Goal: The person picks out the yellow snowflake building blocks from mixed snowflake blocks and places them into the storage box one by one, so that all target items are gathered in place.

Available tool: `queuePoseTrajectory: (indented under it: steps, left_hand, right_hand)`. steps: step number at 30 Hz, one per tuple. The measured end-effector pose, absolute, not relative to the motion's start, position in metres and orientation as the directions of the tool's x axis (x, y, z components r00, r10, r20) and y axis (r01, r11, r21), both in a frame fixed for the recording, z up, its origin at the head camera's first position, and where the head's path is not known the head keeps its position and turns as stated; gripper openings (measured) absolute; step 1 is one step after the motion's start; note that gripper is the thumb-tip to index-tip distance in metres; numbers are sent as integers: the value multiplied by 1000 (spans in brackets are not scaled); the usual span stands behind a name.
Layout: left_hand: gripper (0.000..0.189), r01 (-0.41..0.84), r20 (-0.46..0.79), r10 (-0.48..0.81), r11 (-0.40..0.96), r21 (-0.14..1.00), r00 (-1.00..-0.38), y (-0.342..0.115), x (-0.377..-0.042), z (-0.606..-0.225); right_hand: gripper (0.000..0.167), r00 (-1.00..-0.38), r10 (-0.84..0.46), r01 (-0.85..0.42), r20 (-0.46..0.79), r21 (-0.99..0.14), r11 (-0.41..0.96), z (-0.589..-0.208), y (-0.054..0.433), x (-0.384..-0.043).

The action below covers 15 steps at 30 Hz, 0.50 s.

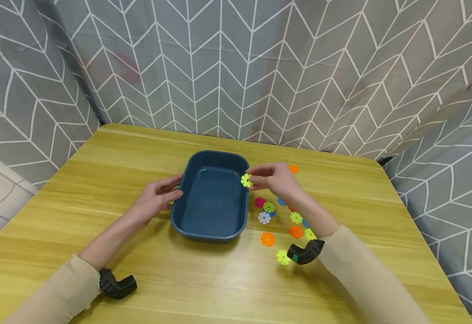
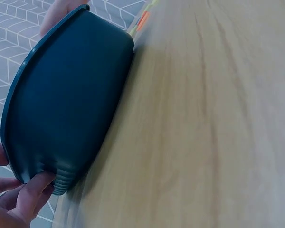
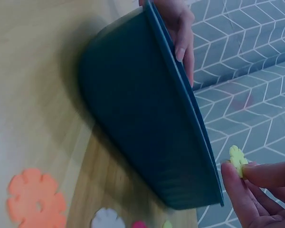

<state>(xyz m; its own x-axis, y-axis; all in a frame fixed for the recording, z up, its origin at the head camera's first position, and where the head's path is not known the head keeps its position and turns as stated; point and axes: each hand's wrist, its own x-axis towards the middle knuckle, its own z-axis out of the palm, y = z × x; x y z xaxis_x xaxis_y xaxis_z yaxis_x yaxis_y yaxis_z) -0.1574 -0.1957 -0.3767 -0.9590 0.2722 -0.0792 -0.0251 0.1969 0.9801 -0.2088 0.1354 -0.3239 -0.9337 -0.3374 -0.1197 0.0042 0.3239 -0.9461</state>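
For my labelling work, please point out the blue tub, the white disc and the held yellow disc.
Blue tub [image 1: 212,202]: head view, bare inner floor.
White disc [image 1: 264,218]: head view, middle.
Held yellow disc [image 3: 236,156]: right wrist view, uncovered upper part.

The head view is bright, the wrist views dimmer, shadows soft on the tabletop [image 1: 203,288]

The right wrist view's bottom edge cuts off an orange disc [image 3: 32,194] and a white disc [image 3: 107,220].
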Motion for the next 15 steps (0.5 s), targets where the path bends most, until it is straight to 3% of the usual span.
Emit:
queuePoseTrajectory:
  steps: [15]
  left_hand:
    - [62, -21, -77, 250, 221, 975, -965, -195, -156, -375]
  right_hand:
    - [29, -927, -356, 14, -115, -961, 275, -319, 88, -228]
